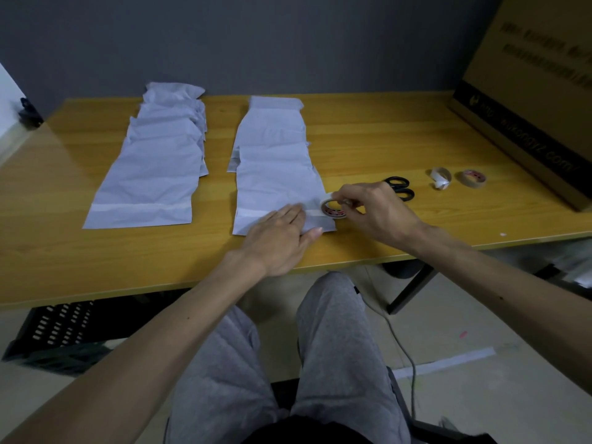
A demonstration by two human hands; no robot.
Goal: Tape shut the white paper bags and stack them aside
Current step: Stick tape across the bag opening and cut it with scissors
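Observation:
Two overlapping rows of white paper bags lie on the wooden table (384, 133). The left row (160, 165) ends in a bag with a tape strip across its near end. The nearest bag of the right row (275, 184) lies under my hands. My left hand (282, 238) presses flat on that bag's lower right part, fingers straight. My right hand (374, 209) grips a roll of tape (333, 209) at the bag's right edge, and a strip of tape runs from the roll leftward across the bag toward my left fingertips.
Black-handled scissors (400, 187) lie just right of my right hand. Further right sit a white tape roll (441, 177) and a brown tape roll (471, 178). A large cardboard box (528, 100) stands at the table's right end. A black crate (54, 331) sits under the table.

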